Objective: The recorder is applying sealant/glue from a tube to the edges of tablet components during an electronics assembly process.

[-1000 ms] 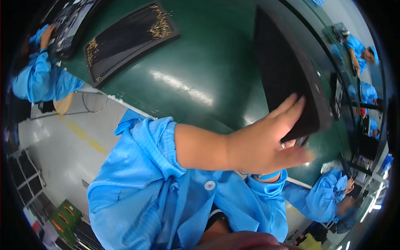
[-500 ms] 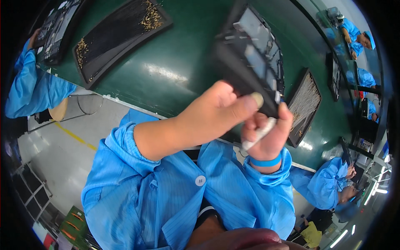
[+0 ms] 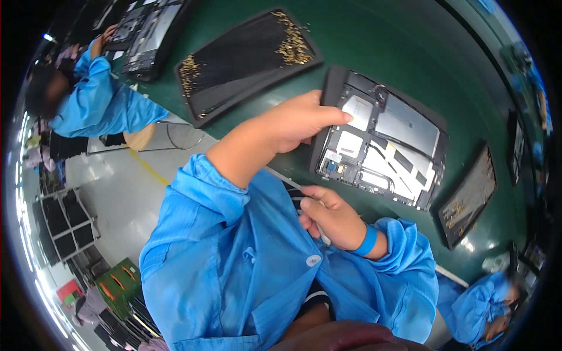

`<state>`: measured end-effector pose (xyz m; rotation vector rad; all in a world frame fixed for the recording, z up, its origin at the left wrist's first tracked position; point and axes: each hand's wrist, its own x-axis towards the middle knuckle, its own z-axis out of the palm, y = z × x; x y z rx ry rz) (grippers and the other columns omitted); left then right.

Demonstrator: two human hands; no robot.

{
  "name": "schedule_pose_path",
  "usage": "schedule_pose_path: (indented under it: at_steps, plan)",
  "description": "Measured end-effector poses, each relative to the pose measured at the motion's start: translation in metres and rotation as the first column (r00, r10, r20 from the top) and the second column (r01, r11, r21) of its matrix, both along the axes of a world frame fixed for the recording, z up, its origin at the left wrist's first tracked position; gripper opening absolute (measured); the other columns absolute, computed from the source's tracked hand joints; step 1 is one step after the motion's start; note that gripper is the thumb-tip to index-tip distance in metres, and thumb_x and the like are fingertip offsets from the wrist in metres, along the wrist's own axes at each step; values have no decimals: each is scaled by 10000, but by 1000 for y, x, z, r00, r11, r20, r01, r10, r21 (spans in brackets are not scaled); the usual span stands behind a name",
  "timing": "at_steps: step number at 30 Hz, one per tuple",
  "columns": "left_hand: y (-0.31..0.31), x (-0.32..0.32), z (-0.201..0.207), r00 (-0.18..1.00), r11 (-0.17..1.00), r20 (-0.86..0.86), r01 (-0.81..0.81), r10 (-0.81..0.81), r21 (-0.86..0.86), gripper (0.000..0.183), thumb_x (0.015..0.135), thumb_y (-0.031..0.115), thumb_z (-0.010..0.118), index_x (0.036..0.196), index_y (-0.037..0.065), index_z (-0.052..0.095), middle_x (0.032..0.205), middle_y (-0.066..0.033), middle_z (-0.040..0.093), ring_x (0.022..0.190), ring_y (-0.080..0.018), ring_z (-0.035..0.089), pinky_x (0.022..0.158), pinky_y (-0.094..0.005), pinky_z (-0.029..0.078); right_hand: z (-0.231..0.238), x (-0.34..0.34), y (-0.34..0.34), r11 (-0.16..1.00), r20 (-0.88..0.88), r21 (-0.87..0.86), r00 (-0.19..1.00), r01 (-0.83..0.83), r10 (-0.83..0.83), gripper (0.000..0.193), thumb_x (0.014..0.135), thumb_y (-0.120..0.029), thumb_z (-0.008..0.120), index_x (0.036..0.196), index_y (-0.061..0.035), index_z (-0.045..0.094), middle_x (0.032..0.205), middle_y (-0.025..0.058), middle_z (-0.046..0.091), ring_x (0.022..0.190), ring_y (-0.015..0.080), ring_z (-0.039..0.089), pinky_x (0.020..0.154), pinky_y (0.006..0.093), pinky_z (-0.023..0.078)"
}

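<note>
An opened tablet-like device (image 3: 404,126), with silver panels, black cables and small circuit boards showing, lies in a black holder (image 3: 335,82) on the green bench. My left hand (image 3: 307,120) grips the holder's left side, its thumb over the edge onto the device and its fingers hidden beneath. Nearer my body, apart from the device, my right hand (image 3: 333,219) is closed around a slim pale tool (image 3: 294,183). The tool's tip points up and left; whether it is a pair of tweezers I cannot make out. A blue band circles my right wrist.
Beyond my left hand is a black tray (image 3: 240,55) with small gold-coloured parts heaped at both ends. Another dark tray (image 3: 471,193) of small parts stands at right. A co-worker (image 3: 96,105) sits at left beside more devices (image 3: 155,38); another person (image 3: 483,307) is at lower right.
The device in its holder has come down from a tilted, blurred position to lie flatter on the bench. My right hand has left it and drawn back toward my body with the tool.
</note>
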<state>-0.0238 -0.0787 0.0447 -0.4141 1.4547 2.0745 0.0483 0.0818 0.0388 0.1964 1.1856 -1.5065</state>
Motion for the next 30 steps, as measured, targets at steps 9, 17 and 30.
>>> schedule_pose_path:
  at_steps: [9, 17, 30]
  plan:
    - [-88, -28, -22, 642, -165, -586, -731, -494, -662, 262, 746, 217, 542, 909, 16, 579, 798, -134, 572, 746, -307, 519, 709, -363, 404, -16, -32, -3, 975, 159, -121, 966, -186, 204, 410, 816, -287, 480, 1104, -5, 407, 691, 88, 533, 565, 149, 519, 494, 251, 433]
    - [-113, -37, -21, 870, 46, -393, -398, -298, -916, 263, 780, 258, 483, 830, 25, 593, 798, -148, 578, 819, -312, 514, 750, -368, 393, -16, -37, -4, 986, 181, -90, 971, -139, 153, 376, 827, -279, 457, 1090, -18, 393, 583, 97, 532, 458, 167, 510, 427, 244, 415]
    - [-50, -3, 30, 410, 105, -581, -748, -703, -655, 70, 719, 47, 549, 773, 6, 533, 754, -134, 551, 727, -296, 522, 662, -352, 426, 2, -45, -5, 989, -76, 44, 986, -142, 145, 381, 793, -320, 500, 1018, -13, 504, 741, 84, 551, 568, 121, 505, 506, 225, 428]
